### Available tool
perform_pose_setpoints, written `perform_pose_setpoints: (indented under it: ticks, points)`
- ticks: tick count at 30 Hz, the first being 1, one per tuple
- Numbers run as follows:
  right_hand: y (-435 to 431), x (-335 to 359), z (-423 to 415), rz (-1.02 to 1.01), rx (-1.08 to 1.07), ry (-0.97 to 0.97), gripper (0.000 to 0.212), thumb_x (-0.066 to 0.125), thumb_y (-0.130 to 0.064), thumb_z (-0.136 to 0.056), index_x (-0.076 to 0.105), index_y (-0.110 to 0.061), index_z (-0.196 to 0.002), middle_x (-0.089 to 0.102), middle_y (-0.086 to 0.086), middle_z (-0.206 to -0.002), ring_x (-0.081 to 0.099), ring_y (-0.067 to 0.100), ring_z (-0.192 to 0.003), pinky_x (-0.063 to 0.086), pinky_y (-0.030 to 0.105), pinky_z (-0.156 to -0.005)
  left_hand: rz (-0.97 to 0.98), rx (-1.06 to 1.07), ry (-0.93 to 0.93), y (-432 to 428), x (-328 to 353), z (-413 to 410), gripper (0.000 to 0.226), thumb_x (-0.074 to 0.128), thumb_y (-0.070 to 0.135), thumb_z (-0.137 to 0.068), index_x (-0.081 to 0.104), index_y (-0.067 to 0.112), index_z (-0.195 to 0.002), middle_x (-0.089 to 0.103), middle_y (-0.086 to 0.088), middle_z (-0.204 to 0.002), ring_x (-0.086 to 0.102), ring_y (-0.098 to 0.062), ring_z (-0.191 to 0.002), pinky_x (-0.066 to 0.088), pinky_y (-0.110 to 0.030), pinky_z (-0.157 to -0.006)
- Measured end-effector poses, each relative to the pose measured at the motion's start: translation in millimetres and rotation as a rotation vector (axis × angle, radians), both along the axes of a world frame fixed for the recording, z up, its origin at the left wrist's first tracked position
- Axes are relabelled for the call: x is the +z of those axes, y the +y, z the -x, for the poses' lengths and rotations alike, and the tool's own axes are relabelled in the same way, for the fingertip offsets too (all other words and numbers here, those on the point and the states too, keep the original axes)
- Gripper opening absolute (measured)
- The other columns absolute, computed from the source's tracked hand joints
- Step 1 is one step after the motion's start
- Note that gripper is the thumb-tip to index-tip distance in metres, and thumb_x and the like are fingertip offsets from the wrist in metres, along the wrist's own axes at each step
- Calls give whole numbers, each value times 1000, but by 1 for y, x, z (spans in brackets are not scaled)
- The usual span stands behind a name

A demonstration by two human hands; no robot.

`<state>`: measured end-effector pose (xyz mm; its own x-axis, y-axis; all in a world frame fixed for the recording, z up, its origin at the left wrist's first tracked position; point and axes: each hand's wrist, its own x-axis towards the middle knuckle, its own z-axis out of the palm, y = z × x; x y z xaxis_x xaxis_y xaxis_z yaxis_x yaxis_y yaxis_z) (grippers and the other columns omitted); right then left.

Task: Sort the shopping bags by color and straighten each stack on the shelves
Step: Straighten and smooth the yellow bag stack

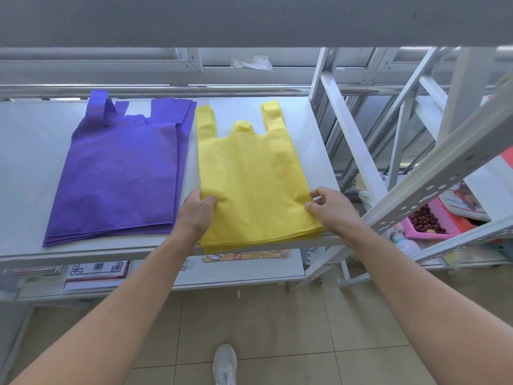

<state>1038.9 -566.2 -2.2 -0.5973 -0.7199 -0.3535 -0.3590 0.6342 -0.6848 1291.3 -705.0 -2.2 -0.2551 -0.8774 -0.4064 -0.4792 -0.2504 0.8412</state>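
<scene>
Yellow bag stack [249, 176]: left hand [195, 212], right hand [330, 209], each grip pinching side edge.

Off to the right, a pink basket [443, 211] holds small dark red fruits [424, 219], with a capped bottle [399, 236] just beside it. Crumpled clear plastic [251, 62] sits at the back. Down on the tiled floor [277, 315], one white sneaker [225, 365].

Purple bags [119, 173], yellow bags [249, 173], white shelf [27, 162], pink basket [441, 218], beige floor tiles [277, 329].
</scene>
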Motion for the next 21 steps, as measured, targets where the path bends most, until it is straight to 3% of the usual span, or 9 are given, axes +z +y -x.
perform_pose_setpoints:
  ticks: [4, 8, 11, 12, 15, 17, 19, 21]
  points:
    - [1, 2, -2, 2, -6, -3, 12, 64, -25, -96, 71, -25, -105, 71, -7, -102, 67, 12, -95, 59, 38, -84, 1, 25, 4, 1, 3, 2, 19, 52, 26, -97, 66, 19, -108, 73, -3, -108, 69, -27, -103, 57, -54, -95]
    - [2, 3, -2, -46, 32, 27, 11, 65, -23, -94, 73, -20, -101, 73, -3, -100, 69, 15, -94, 60, 43, -87, 63, 1, -97, 0, 3, 6, 20, 52, 26, -97, 63, 18, -112, 69, -5, -108, 66, -27, -102, 57, -50, -92]
    - [3, 1, -4, -78, 53, 167, 15, 68, -26, -91, 69, -15, -102, 71, 0, -101, 67, 18, -93, 57, 38, -81, 184, -32, -268, 3, -3, 7, 26, 62, 27, -94, 55, 10, -114, 61, -4, -100, 61, -28, -96, 50, -39, -73]
    - [2, 0, -5, -91, 54, 211, 18, 69, -27, -89, 67, -15, -102, 69, 1, -102, 65, 19, -93, 55, 36, -78, 237, -39, -336, 6, -4, 7, 34, 67, 29, -92, 54, 9, -116, 59, -5, -103, 59, -29, -99, 47, -38, -73]
    - [-6, -2, -7, -207, 77, 333, 36, 67, -44, -84, 56, -12, -98, 58, 7, -100, 59, 28, -88, 48, 36, -67, 330, -30, -496, 12, -10, 12, 64, 78, 36, -84, 48, 2, -129, 49, -16, -127, 50, -36, -118, 45, -43, -96]
    - [-15, 1, -9, -304, 92, 346, 48, 68, -54, -83, 50, -11, -96, 57, 9, -99, 59, 31, -92, 43, 34, -66, 307, -14, -546, 13, -8, 18, 74, 81, 39, -81, 44, -1, -131, 49, -22, -131, 49, -40, -123, 45, -44, -99]
    - [-22, 4, -11, -337, 104, 308, 45, 72, -50, -84, 50, -11, -84, 57, 5, -88, 61, 32, -92, 40, 33, -64, 225, -20, -560, 8, -6, 25, 70, 82, 39, -80, 49, -2, -126, 56, -21, -128, 55, -40, -121, 49, -44, -95]
    - [-28, 6, -11, -326, 96, 251, 40, 74, -42, -83, 48, -14, -74, 55, 3, -75, 58, 28, -79, 38, 32, -58, 136, -26, -517, 2, -4, 29, 52, 81, 39, -78, 60, 3, -110, 66, -16, -117, 62, -39, -111, 54, -43, -89]
